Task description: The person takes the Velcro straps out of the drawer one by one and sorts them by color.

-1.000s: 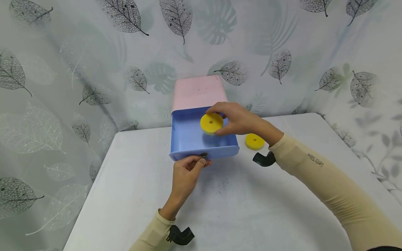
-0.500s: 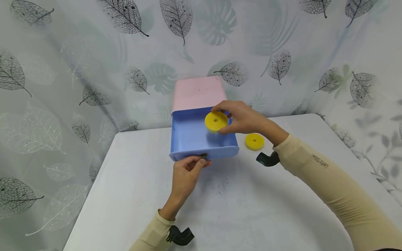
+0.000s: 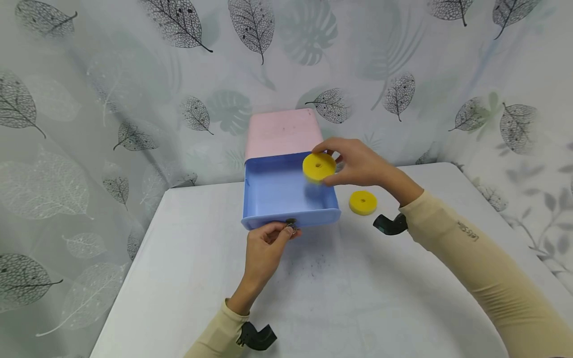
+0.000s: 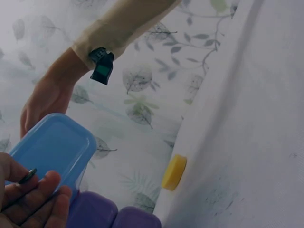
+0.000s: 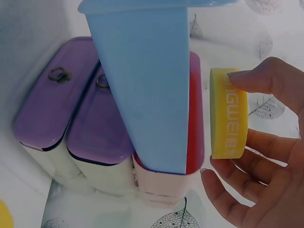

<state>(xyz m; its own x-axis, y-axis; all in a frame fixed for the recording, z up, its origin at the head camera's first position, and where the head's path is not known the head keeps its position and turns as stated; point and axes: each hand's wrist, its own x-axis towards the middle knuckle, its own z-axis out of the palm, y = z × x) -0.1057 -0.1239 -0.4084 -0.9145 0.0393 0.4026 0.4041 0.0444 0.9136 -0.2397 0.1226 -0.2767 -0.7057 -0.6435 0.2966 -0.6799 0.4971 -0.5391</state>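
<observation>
My left hand (image 3: 263, 253) pinches the small metal ring pull (image 3: 292, 228) on the front of a light-blue drawer (image 3: 264, 191), which is pulled out of a pink-topped cabinet (image 3: 284, 130). Between thumb and fingertips, my right hand (image 3: 358, 161) holds a thick yellow disc (image 3: 312, 171) with a small centre hole, over the right side of the drawer. White lettering shows on the disc's rim in the right wrist view, where it appears beside the drawer's side wall (image 5: 147, 85). A second yellow disc (image 3: 363, 203) lies on the table right of the drawer.
Two purple drawer fronts (image 5: 45, 109) with ring pulls, both closed, sit under the blue drawer in the right wrist view. A white-covered table (image 3: 197, 268) extends around the cabinet, and leaf-print curtains (image 3: 147, 74) stand behind and beside it.
My right hand has moved to the right and slightly up with the yellow disc, from mid-drawer towards the drawer's right edge. My left hand stays on the ring pull; the drawer has not moved.
</observation>
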